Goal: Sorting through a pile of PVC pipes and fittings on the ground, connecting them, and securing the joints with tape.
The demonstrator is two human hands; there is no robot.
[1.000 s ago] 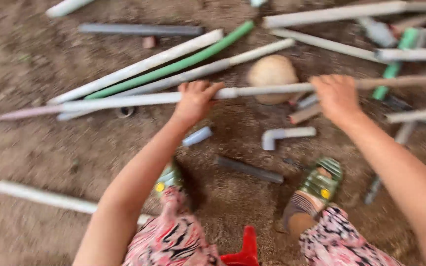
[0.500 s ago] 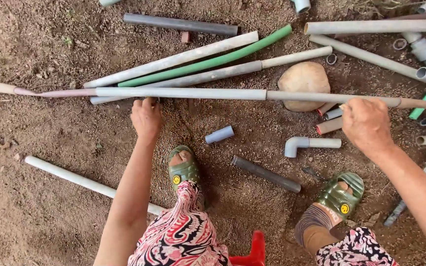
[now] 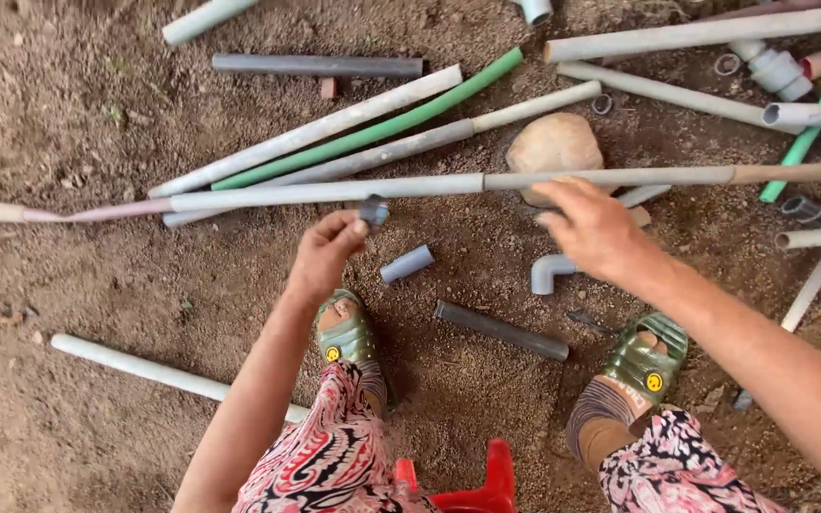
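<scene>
My left hand (image 3: 325, 255) pinches a small dark pipe fitting (image 3: 373, 212) just below a long grey pipe (image 3: 448, 185) that lies across the dirt. My right hand (image 3: 598, 228) hovers with fingers spread over the same pipe, near a round tan stone (image 3: 555, 144). A short blue-grey pipe piece (image 3: 407, 263) lies between my hands. A grey elbow fitting (image 3: 549, 273) sits under my right wrist.
Several grey, white and green pipes (image 3: 372, 128) lie scattered on the dirt. A dark pipe stub (image 3: 501, 330) rests between my sandalled feet (image 3: 346, 332). A white pipe (image 3: 163, 372) lies at lower left. A red stool edge (image 3: 472, 489) shows at the bottom.
My left hand has moved right along the long pipe and picked up a small dark fitting. My right hand has shifted left toward the stone and opened.
</scene>
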